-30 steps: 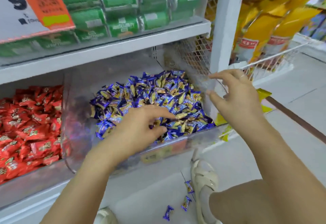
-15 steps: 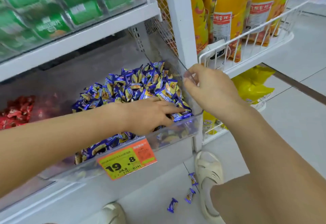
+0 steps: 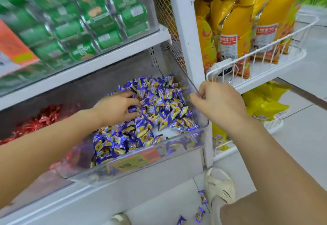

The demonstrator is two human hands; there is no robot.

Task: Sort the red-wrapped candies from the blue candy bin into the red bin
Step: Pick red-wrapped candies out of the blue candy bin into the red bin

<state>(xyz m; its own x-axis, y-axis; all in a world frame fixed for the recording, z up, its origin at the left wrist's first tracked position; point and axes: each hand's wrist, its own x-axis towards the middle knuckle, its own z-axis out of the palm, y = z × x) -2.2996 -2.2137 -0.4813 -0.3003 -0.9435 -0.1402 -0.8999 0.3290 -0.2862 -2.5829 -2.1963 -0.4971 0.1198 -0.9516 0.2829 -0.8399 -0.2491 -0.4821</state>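
A clear plastic bin (image 3: 201,137) on the lower shelf is heaped with blue-and-yellow wrapped candies (image 3: 159,111). My left hand (image 3: 116,107) lies palm down on the heap, fingers spread among the wrappers; whether it holds one is hidden. My right hand (image 3: 217,102) pinches the top of the bin's right wall. The red candies (image 3: 40,120) fill the neighbouring bin at the left, seen through the clear divider. No red wrapper shows among the blue ones.
Green packets (image 3: 92,15) fill the shelf above. A white post (image 3: 185,47) stands right of the bin, with a wire basket (image 3: 276,51) of yellow bags beyond. Three blue candies (image 3: 200,212) lie on the floor by my sandal (image 3: 221,187). A price tag (image 3: 134,161) fronts the bin.
My left hand has slid from the bin's front toward the back left of the heap. My right hand keeps its pinch on the right wall. The camera has moved closer.
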